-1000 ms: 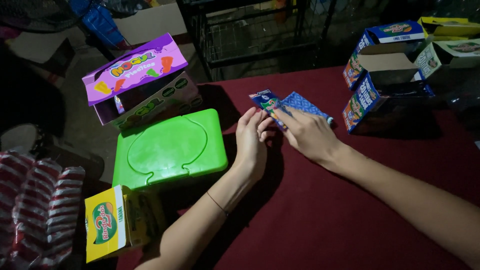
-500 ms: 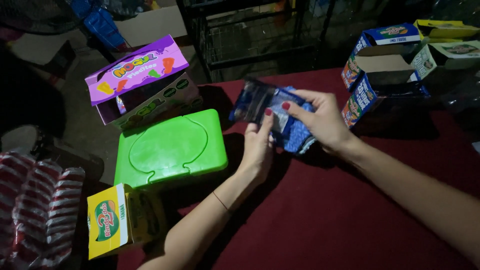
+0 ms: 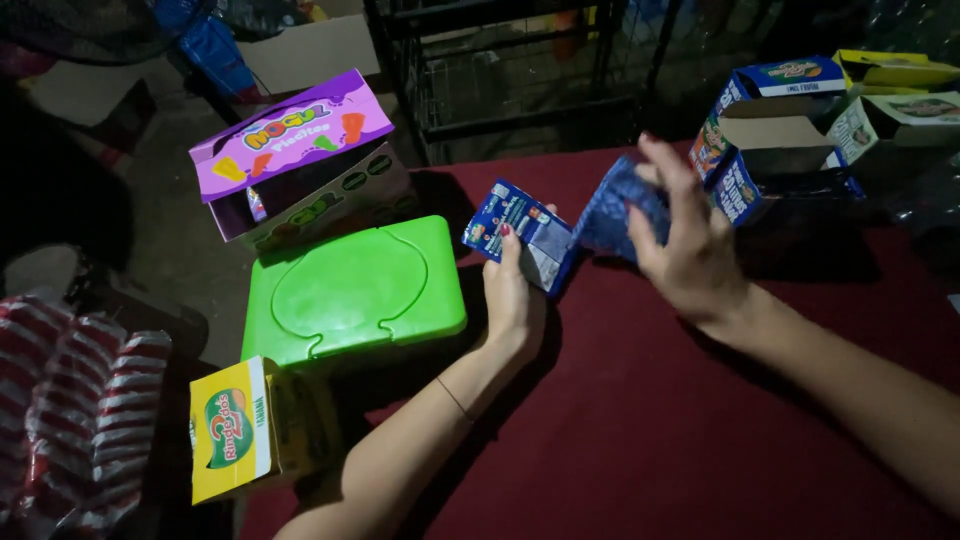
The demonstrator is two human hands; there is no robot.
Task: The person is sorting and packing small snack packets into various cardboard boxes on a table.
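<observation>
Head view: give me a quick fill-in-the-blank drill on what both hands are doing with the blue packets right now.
1. The left hand holds a blue packet beside the ____ lidded box.
2. The right hand lifts a strip of blue packets above the ____ tablecloth.
3. The open box behind the lidded one has a ____ flap.

Missing words: green; dark red; purple

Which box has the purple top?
The open carton with the purple lid, at the far left behind the green plastic case. The carton nearest the camera is yellow, and the open cartons on the right are blue.
</observation>
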